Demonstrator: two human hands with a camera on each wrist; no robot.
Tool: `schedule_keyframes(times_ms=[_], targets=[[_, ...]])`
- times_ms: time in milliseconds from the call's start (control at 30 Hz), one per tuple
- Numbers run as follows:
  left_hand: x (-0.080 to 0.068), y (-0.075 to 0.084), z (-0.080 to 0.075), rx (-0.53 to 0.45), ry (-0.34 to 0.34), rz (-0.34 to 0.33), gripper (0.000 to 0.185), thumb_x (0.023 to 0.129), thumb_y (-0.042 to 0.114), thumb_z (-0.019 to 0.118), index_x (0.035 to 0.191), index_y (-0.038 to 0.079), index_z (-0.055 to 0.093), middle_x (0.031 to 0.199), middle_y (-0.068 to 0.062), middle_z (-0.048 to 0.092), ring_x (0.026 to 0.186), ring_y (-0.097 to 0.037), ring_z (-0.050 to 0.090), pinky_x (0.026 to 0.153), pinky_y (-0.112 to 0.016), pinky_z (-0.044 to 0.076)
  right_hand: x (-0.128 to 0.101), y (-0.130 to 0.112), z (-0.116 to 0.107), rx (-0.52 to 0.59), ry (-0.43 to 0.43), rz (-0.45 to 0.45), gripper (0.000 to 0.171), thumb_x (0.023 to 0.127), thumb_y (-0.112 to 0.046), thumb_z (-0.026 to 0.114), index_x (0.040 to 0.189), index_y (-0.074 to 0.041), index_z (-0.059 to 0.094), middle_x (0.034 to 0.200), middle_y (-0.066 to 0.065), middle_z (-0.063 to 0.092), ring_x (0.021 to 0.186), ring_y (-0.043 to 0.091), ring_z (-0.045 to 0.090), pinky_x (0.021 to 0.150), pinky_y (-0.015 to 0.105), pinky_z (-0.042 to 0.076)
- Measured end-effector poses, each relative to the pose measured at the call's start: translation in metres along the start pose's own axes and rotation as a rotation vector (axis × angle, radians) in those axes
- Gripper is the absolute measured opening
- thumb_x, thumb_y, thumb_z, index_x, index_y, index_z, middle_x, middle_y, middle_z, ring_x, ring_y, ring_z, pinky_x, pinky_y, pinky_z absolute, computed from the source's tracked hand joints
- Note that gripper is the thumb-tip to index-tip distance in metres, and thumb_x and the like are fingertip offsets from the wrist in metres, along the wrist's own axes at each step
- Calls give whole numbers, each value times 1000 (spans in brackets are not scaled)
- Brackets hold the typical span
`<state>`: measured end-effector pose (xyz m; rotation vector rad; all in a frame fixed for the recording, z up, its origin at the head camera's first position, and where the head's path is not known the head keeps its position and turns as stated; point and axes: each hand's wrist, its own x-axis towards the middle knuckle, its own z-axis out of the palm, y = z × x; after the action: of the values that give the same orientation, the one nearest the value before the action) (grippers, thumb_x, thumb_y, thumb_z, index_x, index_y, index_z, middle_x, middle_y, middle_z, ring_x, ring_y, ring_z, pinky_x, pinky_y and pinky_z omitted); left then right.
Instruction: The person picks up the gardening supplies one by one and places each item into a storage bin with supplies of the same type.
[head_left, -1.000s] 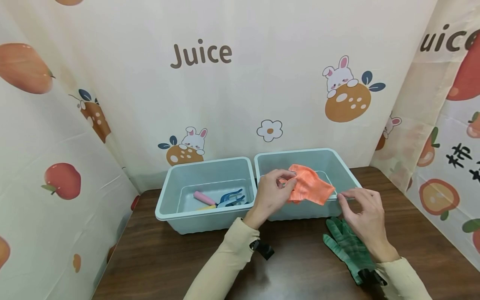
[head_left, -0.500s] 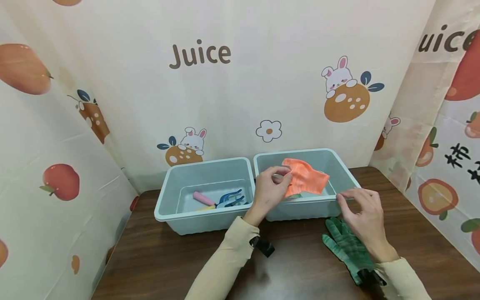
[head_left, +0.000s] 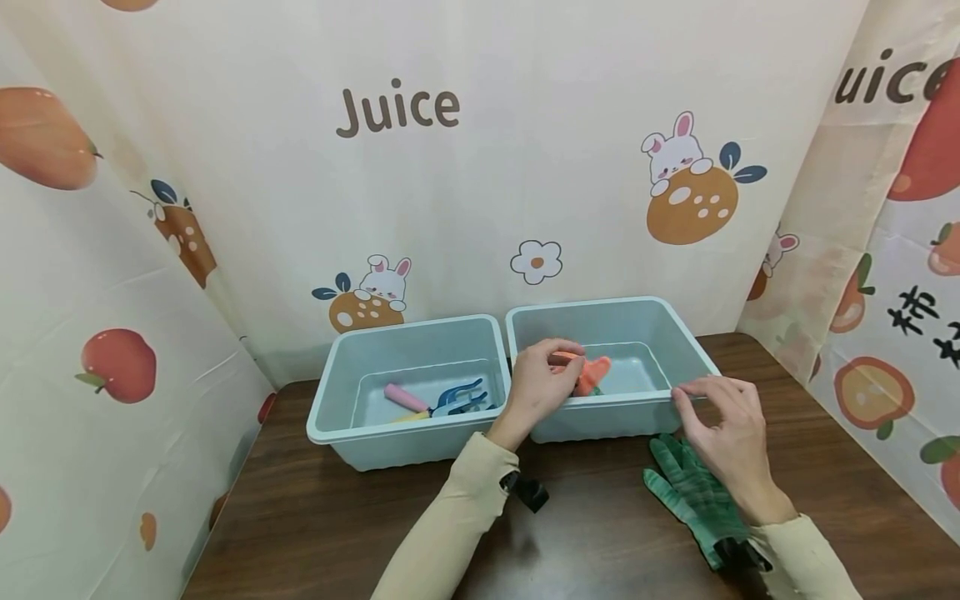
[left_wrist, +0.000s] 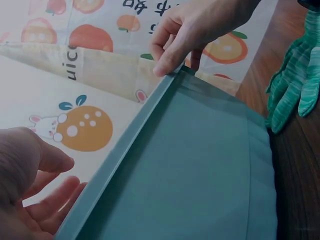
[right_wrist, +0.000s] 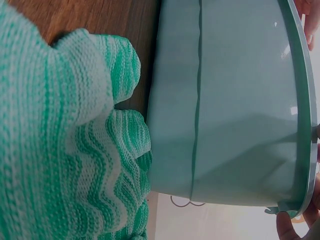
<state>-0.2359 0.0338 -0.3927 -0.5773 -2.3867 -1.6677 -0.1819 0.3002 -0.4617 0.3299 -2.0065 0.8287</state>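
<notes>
My left hand [head_left: 542, 382] hangs over the near left corner of the right blue bin [head_left: 622, 414]. In the left wrist view, a gap shows between the thumb and the fingers [left_wrist: 56, 202], with nothing held there. Below that hand a crumpled orange cloth item [head_left: 594, 373] lies inside the bin, partly hidden by the hand. A bit of green shows beside it. At the bin's near right corner my right hand [head_left: 731, 425] pinches the rim between thumb and fingers. Under the right forearm, a green striped knit glove [head_left: 693, 492] lies on the table, just in front of the bin.
Close to the right bin stands a matching left bin [head_left: 412, 437]. It contains a pink-handled tool [head_left: 407, 397], a yellow-handled one [head_left: 412, 416] and blue pieces [head_left: 461, 397]. Printed curtains [head_left: 480, 192] border the brown wooden table [head_left: 322, 517] behind and at both sides.
The orange cloth item was spread out from the left hand over the bin; it has dropped into the bin and the left fingers have let go. The right hand has stayed at the rim.
</notes>
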Motion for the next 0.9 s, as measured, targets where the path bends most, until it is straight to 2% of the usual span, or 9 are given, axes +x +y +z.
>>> schedule_keyframes(times_ms=[167,400,467,633,700,900], targets=[[-3,-1,-1,42,-16,46,17,102,19,69,112,12,82,113,-6,78,98,-17,76,79,-21,57,1,-1,-1,2,-7,2,16,78,1,84,94,-1,80,94,18,76,99,29,54,98,21,30],[-12,3,1,33,-31,112,19,102,17,69,116,10,80,110,-7,77,95,-13,71,76,-17,56,2,-2,-3,3,-32,4,13,82,-1,82,95,0,79,94,19,76,99,26,54,99,21,29],[-16,6,3,50,-34,143,19,102,16,69,116,10,80,109,-6,77,92,-10,71,100,-28,57,1,-1,-3,3,-27,2,14,81,0,82,95,0,79,94,19,76,99,26,54,99,21,29],[-26,13,10,31,-74,212,17,101,13,71,115,10,80,107,-5,79,86,-6,72,101,-28,57,0,1,0,1,-6,1,18,77,2,84,94,-2,80,94,18,76,99,29,54,99,21,29],[-30,17,12,10,-106,226,16,101,12,71,115,10,80,108,-4,78,89,-5,71,77,-15,58,0,0,0,-2,-8,3,19,77,2,85,94,-2,80,94,18,76,99,29,54,99,21,29],[-39,23,18,-4,-172,242,16,102,13,70,115,9,79,109,-1,78,95,1,69,79,-12,57,2,-2,-1,-9,-27,2,17,80,0,84,96,0,79,95,20,76,99,31,54,100,22,29]])
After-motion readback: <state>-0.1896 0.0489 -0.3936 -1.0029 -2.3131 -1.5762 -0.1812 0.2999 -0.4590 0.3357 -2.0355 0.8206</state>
